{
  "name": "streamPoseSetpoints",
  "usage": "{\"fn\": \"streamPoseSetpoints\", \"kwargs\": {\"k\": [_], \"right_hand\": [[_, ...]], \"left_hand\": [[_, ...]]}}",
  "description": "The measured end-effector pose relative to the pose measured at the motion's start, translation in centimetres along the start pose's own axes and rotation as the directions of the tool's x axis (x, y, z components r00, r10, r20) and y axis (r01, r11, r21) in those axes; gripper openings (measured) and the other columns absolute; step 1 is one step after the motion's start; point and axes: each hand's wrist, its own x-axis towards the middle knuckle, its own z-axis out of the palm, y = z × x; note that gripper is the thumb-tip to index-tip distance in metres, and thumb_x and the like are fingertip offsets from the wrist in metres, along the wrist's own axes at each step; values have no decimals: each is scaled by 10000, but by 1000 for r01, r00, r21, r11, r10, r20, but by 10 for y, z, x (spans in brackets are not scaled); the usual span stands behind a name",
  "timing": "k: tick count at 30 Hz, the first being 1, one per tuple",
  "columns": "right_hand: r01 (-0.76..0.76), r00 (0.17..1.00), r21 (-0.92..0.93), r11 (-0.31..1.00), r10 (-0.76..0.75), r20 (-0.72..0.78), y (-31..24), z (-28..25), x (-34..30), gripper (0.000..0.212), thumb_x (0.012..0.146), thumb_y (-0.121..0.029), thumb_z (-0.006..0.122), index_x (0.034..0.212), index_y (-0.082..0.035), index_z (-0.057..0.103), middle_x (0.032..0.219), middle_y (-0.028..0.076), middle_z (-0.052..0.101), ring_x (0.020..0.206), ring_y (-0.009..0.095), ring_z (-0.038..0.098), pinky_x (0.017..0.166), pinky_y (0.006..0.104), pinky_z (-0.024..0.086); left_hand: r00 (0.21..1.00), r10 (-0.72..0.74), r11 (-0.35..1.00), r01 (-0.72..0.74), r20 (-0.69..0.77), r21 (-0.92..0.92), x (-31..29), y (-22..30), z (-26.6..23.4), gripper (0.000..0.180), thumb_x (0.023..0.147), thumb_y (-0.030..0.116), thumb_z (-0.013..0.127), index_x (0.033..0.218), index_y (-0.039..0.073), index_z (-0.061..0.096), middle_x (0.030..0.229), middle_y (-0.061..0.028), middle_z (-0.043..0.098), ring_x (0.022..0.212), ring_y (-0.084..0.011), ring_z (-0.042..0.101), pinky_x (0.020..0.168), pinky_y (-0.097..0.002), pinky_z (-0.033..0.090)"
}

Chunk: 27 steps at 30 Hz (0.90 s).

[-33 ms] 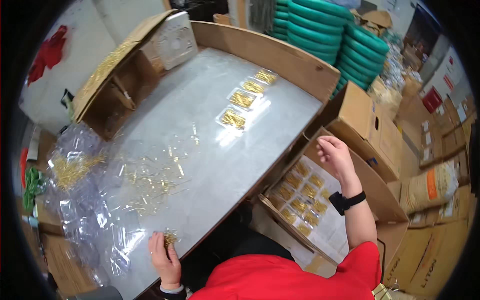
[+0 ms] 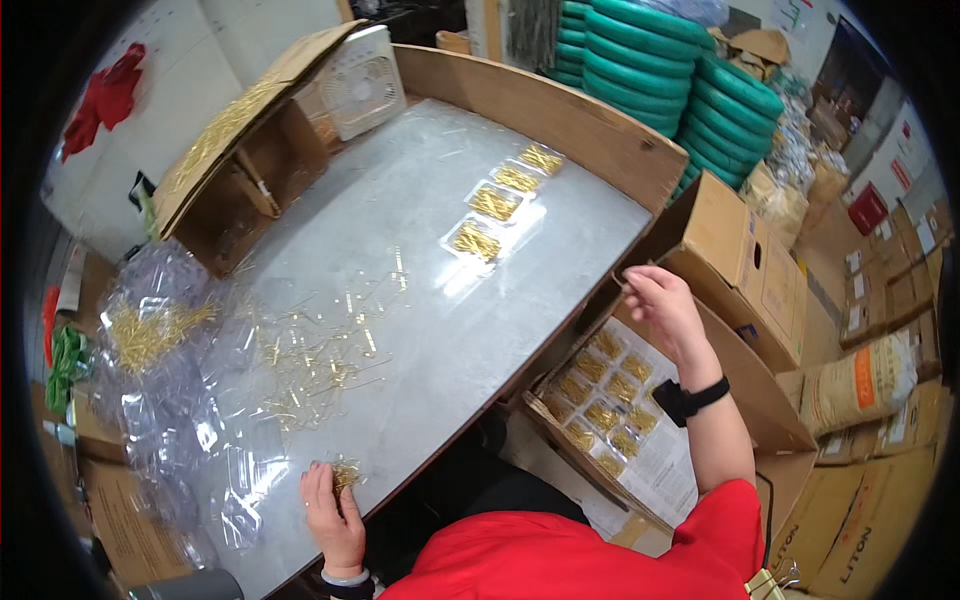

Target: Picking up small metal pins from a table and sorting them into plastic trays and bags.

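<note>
At the table's near edge, my left hand [image 2: 334,520] has its fingers and thumb around a small bunch of thin gold pins [image 2: 346,472]. My right hand [image 2: 662,305] is raised beside the table's right edge, above an open carton [image 2: 650,520]. Its fingertips are pinched together, and whatever they hold is too small to make out. Loose gold pins [image 2: 315,365] lie scattered on the grey tabletop [image 2: 440,340] beyond my left hand. Farther off, several clear packs filled with gold pins [image 2: 476,241] form a slanting row.
Clear plastic packaging [image 2: 165,420] is heaped along the left side, with a gold pile [image 2: 150,335] on it. A cardboard shelf [image 2: 225,195] and white fan [image 2: 362,85] stand at the back. Filled packs [image 2: 601,415] lie in the right carton, near a closed box [image 2: 745,265].
My right hand has shifted slightly left toward the table edge. The whole view has moved a little; my left hand remains at the bunch of gold pins.
</note>
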Motion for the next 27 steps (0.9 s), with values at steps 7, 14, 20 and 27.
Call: {"fn": "streamPoseSetpoints", "kwargs": {"k": [7, 14, 20, 27], "right_hand": [[-276, 905, -191, 942, 322, 277, -23, 118, 86, 238, 985, -128, 659, 1080, 87, 617, 946, 137, 688, 779, 180, 708, 698, 273, 630], [-295, 914, -157, 942, 327, 241, -10, 146, 126, 176, 997, -84, 617, 1030, 88, 600, 913, 148, 677, 737, 215, 715, 651, 280, 639], [-298, 931, -153, 942, 322, 170, -14, 158, 131, 163, 1002, -81, 602, 1049, 75, 604, 885, 126, 673, 732, 203, 711, 615, 277, 633], [-317, 915, -173, 933, 349, 202, -12, 153, 136, 154, 1046, -115, 526, 1054, 22, 594, 879, 93, 669, 708, 171, 701, 552, 253, 591]], "left_hand": [[1000, 4, 1000, -4, -20, 0, -2, 5, -13, 397, 921, 43, 612, 1307, -38, 572, 1308, -240, 588, 1277, -440, 531, 1134, -535, 371], [1000, 19, 1000, -19, -23, -23, 2, 2, -11, 383, 908, 70, 638, 1272, -34, 582, 1289, -224, 593, 1261, -439, 539, 1136, -580, 361], [1000, 16, 998, -17, -16, -53, 3, 2, -12, 381, 904, 60, 637, 1269, -34, 582, 1283, -218, 591, 1260, -437, 537, 1132, -588, 359], [1000, 20, 998, -21, -11, -52, 2, 2, -13, 393, 897, 45, 639, 1278, -32, 580, 1285, -213, 591, 1267, -437, 533, 1134, -588, 358]]}}
